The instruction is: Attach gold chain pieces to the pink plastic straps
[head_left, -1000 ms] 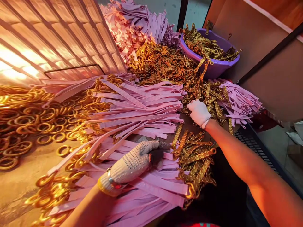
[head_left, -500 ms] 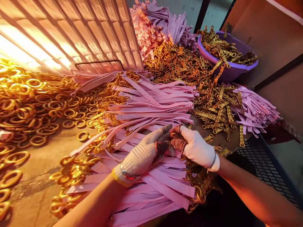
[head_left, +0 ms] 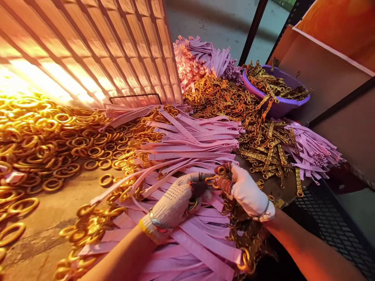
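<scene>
A small gold loop-ended link sits between the fingertips of the person's two gloved hands, mostly hidden by them. It is likely light, hard and stiff, with a smooth surface that could slide against gloves; breakage seems unlikely. The rim of an end loop looks the surest place to take hold. Its visible part lies crosswise, bridging the gap from the left fingertips to the right; its full long axis cannot be told.

The right hand pinches the link with its dark-coated fingertips. The left hand curls its fingers up against the link's left side, though whether they close on it cannot be told.

Directly below the grip lie flat pink straps, their lengths running roughly left to right. Left of the grip, beyond the left wrist, are loose gold rings. Right of and beyond the grip, braided gold links lie heaped. Farther out, a purple basin holds more of them.
</scene>
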{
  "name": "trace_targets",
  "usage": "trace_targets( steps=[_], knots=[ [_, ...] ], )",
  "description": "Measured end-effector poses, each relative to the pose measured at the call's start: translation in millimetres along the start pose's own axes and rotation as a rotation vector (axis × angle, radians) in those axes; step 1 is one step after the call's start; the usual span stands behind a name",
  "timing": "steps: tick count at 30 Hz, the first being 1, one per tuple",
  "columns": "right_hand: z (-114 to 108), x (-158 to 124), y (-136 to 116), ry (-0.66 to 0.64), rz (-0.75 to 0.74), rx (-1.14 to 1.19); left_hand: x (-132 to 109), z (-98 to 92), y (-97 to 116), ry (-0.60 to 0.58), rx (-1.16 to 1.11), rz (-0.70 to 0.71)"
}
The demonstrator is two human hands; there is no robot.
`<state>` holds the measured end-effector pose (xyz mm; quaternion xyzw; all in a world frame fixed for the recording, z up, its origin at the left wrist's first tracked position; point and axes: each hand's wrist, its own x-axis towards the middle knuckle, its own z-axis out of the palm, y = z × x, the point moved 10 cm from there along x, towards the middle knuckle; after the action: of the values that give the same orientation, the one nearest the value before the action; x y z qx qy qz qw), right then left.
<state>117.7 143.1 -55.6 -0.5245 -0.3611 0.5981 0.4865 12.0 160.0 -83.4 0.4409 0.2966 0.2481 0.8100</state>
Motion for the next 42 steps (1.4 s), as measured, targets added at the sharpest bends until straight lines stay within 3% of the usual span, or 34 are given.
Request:
trace_targets(
  steps=[3,9,16,21,27,30,32,35,38,42],
  knots=[
    [-11.7,1.5,-8.3,0.048,-0.06,-0.012,2.9,2.4,3.6,-0.002,-0.058,-0.017],
    [3.1,-0.2,0.2,-0.054,0.0,0.112,0.7,11.9,9.8,-0.004,-0.081,-0.017],
    [11.2,-6.8,-25.1,-0.009,-0.073,0.063,0.6,-4.6,-8.5,0.064,-0.09,-0.115],
    [7.7,-8.0,-22.2,0.034,-0.104,-0.033,-2.4,4.4,-14.2,0.02,-0.045,-0.182],
    [3.9,-7.1,-20.4,0.067,-0.158,-0.097,-5.8,-4.2,18.5,0.19,0.084,0.094],
    [1.3,-11.6,-25.9,0.097,-0.197,-0.142,-6.4,-28.2,8.8,0.354,-0.078,0.01],
    [0.1,-14.4,-30.7,0.112,-0.232,-0.146,-6.1,-36.8,-0.6,0.395,-0.234,-0.043],
    [-4.4,-15.3,-35.3,0.155,-0.296,-0.084,-1.7,-19.7,-7.2,0.227,-0.347,-0.072],
    [-6.7,-13.7,-32.9,0.18,-0.335,-0.101,-2.1,6.5,-9.9,0.045,-0.224,-0.081],
    [2.0,-17.8,-30.8,0.122,-0.383,-0.442,-3.8,13.8,-8.9,0.037,-0.149,-0.051]
  ],
)
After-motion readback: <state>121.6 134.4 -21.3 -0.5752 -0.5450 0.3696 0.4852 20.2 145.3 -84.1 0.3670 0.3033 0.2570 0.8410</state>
